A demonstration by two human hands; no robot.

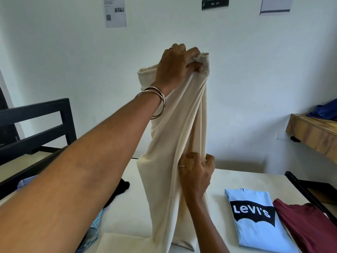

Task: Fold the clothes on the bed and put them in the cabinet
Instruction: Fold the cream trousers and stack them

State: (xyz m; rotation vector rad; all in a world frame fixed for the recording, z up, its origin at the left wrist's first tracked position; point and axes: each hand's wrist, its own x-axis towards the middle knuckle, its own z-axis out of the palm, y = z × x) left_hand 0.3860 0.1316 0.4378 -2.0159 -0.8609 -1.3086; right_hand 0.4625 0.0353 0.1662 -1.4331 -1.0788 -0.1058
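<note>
A: Head view. Left hand (176, 65) bunched around cream garment (169, 143) top, hoisting it above bed (237, 179)?
B: Yep. Right hand (196, 172) pinching mid-fold, likely aligning edges. 2 folded shirts (255, 220) alongside.

"Levi's" in white letters on a dark batwing patch, printed on a folded light blue T-shirt (255, 218) lying low and to the right of the right hand (197, 172). "WS 14" in pale characters on a small dark wall sign (215, 3), above and right of the raised left hand (175, 64). Printed sheet (115, 11) on the wall above-left of that hand: QR code, text too small to read.
</note>
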